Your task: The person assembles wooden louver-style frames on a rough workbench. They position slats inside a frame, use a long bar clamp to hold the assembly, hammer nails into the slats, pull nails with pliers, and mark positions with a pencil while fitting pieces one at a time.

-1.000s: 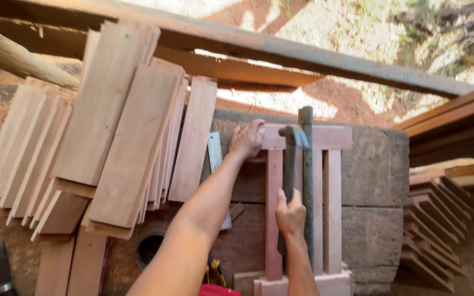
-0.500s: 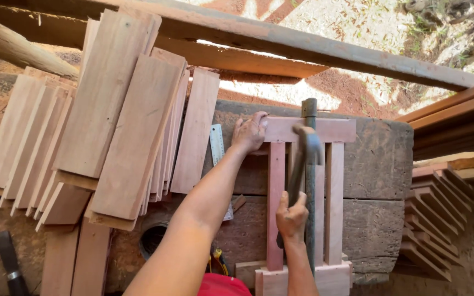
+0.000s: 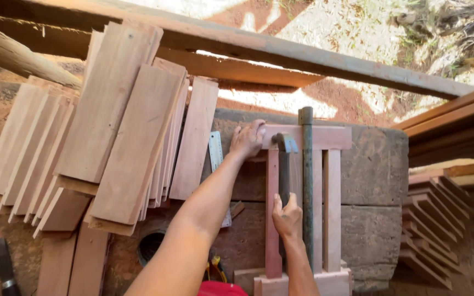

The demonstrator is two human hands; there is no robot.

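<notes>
A small wooden frame (image 3: 330, 197) of reddish slats lies on a dark, worn workbench (image 3: 377, 170). My left hand (image 3: 248, 138) presses on the left end of the frame's top crosspiece (image 3: 325, 137). My right hand (image 3: 287, 216) is closed around the handle of a hammer (image 3: 286, 164), whose metal head sits at the crosspiece beside my left hand. A long dark metal bar (image 3: 306, 181) lies lengthwise over the frame, right of the hammer.
Stacks of wooden planks (image 3: 116, 131) cover the bench's left side, with a metal ruler (image 3: 215, 151) beside them. More stacked boards (image 3: 440, 219) sit at the right. A long beam (image 3: 281, 52) crosses above. A dark tool (image 3: 4, 266) lies at bottom left.
The view has shifted slightly. The hammer head has come down a little toward the crosspiece; both hands stay on the frame and hammer.
</notes>
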